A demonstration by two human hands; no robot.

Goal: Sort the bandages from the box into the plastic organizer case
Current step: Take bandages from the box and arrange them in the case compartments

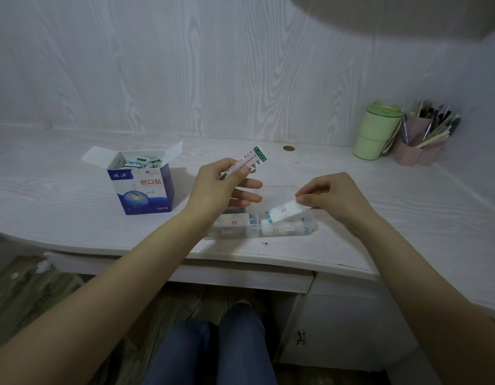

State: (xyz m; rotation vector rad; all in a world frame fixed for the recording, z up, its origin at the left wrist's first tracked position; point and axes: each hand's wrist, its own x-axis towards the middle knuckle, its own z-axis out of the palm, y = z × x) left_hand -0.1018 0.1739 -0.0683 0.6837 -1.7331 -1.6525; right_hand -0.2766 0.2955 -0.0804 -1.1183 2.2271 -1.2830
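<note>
An open blue-and-white bandage box (pixel 142 187) stands on the desk at the left, with several wrapped bandages inside. My left hand (pixel 221 184) pinches a thin stack of wrapped bandages (pixel 250 159) between thumb and forefinger, held up above the desk. A clear plastic organizer case (pixel 268 225) lies near the front edge, with bandages in its compartments. My right hand (pixel 331 197) pinches one white bandage (pixel 285 211) by its end, tilted down over the case's right part.
A green lidded cup (pixel 376 132) and a pink pen holder (pixel 424 140) full of pens stand at the back right. A small coin-like disc (pixel 288 148) lies near the wall. The desk's front edge and a drawer sit below the case.
</note>
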